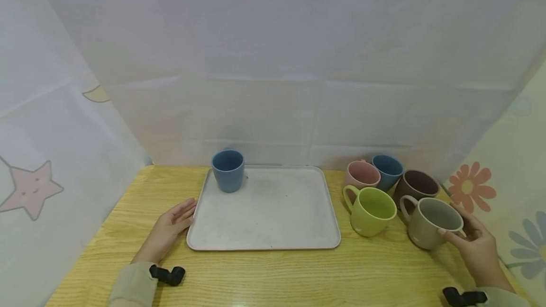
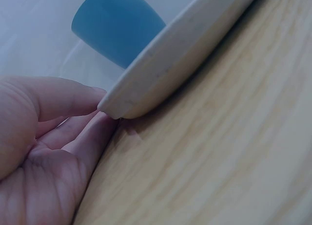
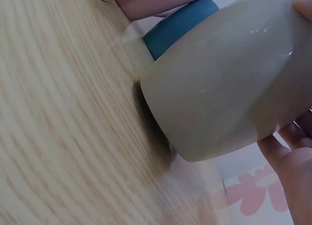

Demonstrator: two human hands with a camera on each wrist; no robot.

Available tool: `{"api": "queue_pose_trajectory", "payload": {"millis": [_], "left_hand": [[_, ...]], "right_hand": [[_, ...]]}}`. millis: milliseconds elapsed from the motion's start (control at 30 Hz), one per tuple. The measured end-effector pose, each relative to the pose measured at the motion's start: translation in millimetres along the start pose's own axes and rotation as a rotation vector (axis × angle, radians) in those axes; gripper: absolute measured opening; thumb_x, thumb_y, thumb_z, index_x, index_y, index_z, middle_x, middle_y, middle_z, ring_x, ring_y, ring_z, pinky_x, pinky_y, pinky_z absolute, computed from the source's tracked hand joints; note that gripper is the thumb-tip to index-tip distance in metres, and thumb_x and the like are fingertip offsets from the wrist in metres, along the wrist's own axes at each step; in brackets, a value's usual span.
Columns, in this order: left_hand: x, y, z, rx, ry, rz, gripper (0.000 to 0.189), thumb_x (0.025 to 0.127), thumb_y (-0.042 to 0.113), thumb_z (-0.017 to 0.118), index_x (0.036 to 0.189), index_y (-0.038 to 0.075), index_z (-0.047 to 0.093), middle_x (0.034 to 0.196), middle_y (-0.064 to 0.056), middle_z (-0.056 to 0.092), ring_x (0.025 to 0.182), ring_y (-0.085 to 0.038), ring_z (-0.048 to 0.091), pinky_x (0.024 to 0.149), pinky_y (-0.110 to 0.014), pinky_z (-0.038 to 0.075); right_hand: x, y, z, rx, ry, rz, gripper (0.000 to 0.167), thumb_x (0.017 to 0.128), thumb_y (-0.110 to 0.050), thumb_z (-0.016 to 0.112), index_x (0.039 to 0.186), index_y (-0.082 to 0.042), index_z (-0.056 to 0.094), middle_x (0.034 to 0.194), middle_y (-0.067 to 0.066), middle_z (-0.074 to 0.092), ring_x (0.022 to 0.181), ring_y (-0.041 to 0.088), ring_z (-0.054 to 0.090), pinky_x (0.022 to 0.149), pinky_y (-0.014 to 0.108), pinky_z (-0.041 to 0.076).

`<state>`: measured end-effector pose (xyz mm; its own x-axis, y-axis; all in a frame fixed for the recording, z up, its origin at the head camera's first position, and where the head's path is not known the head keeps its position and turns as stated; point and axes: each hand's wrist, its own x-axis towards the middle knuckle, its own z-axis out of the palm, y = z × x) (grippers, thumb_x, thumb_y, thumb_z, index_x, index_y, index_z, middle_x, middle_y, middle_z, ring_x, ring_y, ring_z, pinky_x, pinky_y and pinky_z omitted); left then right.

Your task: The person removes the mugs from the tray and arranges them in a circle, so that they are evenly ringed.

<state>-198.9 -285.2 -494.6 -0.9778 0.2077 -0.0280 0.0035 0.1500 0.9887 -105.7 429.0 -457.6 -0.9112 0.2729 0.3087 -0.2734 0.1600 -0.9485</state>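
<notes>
My left hand [image 1: 169, 226] is at the left edge of a white tray [image 1: 273, 231]. In the left wrist view, the thumb [image 2: 73, 98] lies on the tray's rim and the fingers reach just under it. A blue cup [image 1: 230, 174] stands at the tray's back left corner; no handle shows. On the far right, my right hand [image 1: 477, 245] grips a grey mug [image 1: 431, 231] by its right side, thumb near the front rim. The mug's handle points left. A dark shadow lies under its base in the right wrist view, and the base looks slightly off the table.
Beside the grey mug stand a yellow-green mug [image 1: 371, 217], a pink mug [image 1: 362, 174], a second blue cup [image 1: 387, 169] and a dark brown mug [image 1: 415, 186], close together. The wooden table [image 1: 256, 278] meets a white cloth backdrop [image 1: 264, 108] behind.
</notes>
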Motion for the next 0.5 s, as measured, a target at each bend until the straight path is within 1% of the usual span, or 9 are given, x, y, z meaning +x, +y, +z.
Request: {"api": "queue_pose_trajectory", "payload": {"millis": [167,267,367,500], "left_hand": [[0.6,-1.4,0.1,-0.009,-0.002,0.002,0.063,0.106,0.009,0.055,0.159,-0.002,0.023,0.163,-0.021,0.028,0.147,-0.031,0.029,0.101,-0.011,0.044],[0.5,-1.6,0.1,-0.011,-0.003,0.004,0.063,0.106,0.009,0.054,0.159,-0.002,0.023,0.163,-0.021,0.028,0.147,-0.031,0.030,0.101,-0.011,0.044],[0.2,-1.5,0.2,-0.006,-0.001,0.006,0.062,0.106,0.008,0.054,0.159,-0.002,0.023,0.163,-0.022,0.028,0.147,-0.029,0.031,0.101,-0.011,0.044],[-0.1,-0.4,0.3,-0.001,0.000,0.006,0.062,0.106,0.009,0.054,0.159,-0.002,0.023,0.163,-0.022,0.027,0.147,-0.029,0.031,0.101,-0.011,0.044]], "right_hand": [[0.7,2.6,0.5,-0.024,0.012,0.034,0.071,0.090,0.012,0.069,0.151,-0.020,0.051,0.143,-0.020,0.053,0.115,-0.017,0.052,0.089,0.002,0.044],[1.9,4.0,2.0,-0.018,0.017,0.037,0.071,0.090,0.012,0.069,0.150,-0.021,0.052,0.145,-0.018,0.053,0.116,-0.017,0.052,0.089,0.002,0.044],[3.5,5.2,3.5,0.016,0.006,0.012,0.071,0.089,0.015,0.067,0.150,-0.018,0.052,0.144,-0.016,0.054,0.118,-0.016,0.052,0.092,0.002,0.043],[6.2,7.9,3.1,0.081,-0.028,-0.022,0.071,0.089,0.019,0.063,0.152,-0.012,0.049,0.144,-0.017,0.054,0.121,-0.014,0.052,0.095,0.003,0.042]]}}
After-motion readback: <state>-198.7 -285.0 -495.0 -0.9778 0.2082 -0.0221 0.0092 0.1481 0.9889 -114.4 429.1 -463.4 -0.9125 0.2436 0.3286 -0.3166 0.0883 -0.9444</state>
